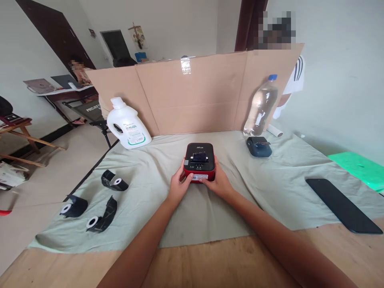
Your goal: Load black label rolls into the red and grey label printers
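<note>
A small black-and-red box-shaped device (200, 154) with a dark panel on top and a white label on its near side rests on the grey-green cloth. It looks like a mini printer, though the frame does not settle its kind. My left hand (180, 181) grips its left side, thumb on the near face. Around the right side and near corner closes my right hand (220, 182). Fingers at the far sides are partly hidden by the device. Over to the left lie three black rolls with white cores: one roll (115, 181), a second roll (74, 206) and a third roll (103, 216).
A white detergent bottle (127, 124) and a clear bottle with a blue cap (261, 106) stand before a cardboard screen (195, 96). A dark box-shaped device (259, 147) sits near the clear bottle. At right lies a flat black slab (342, 205). A person is behind the screen.
</note>
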Tool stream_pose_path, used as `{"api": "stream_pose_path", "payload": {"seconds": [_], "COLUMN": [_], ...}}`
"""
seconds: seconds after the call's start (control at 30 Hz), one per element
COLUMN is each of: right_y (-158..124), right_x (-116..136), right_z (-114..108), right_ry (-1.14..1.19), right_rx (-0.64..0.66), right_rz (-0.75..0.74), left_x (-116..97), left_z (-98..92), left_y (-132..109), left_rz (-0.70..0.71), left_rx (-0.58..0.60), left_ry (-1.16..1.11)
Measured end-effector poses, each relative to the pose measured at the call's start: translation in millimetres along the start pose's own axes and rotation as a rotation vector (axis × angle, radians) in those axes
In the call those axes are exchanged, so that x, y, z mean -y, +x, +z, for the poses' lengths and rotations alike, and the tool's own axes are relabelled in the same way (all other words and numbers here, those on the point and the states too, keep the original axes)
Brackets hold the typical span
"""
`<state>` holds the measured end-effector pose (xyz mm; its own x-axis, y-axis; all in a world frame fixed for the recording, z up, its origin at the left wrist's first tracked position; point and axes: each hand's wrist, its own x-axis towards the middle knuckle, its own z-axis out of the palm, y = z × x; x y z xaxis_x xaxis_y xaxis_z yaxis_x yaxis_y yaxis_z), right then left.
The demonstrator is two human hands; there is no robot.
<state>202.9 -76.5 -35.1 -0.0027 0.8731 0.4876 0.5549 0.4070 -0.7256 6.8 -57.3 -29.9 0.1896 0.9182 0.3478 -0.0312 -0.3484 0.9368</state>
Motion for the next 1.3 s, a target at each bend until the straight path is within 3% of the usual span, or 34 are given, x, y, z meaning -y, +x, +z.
{"api": "stream_pose_path", "payload": {"seconds": [0.7, 1.1, 1.3], "right_y": [-4, -3, -4], "right_x": [0, 2, 3], "right_z": [-3, -3, -4], "right_ry": [0.042, 0.059, 0.067], "right_rx": [0.048, 0.025, 0.019], "right_rz": [0.071, 0.061, 0.052], "left_x": [-11, -3, -2], "left_z": [5.1, 1.0, -1.1], "left_y": [-12, -9, -7], "left_rz": [-0.016, 0.178, 0.193], "left_rx": [-0.083, -0.148, -0.131], "left_ry": [0.138, 0.347, 0.372]}}
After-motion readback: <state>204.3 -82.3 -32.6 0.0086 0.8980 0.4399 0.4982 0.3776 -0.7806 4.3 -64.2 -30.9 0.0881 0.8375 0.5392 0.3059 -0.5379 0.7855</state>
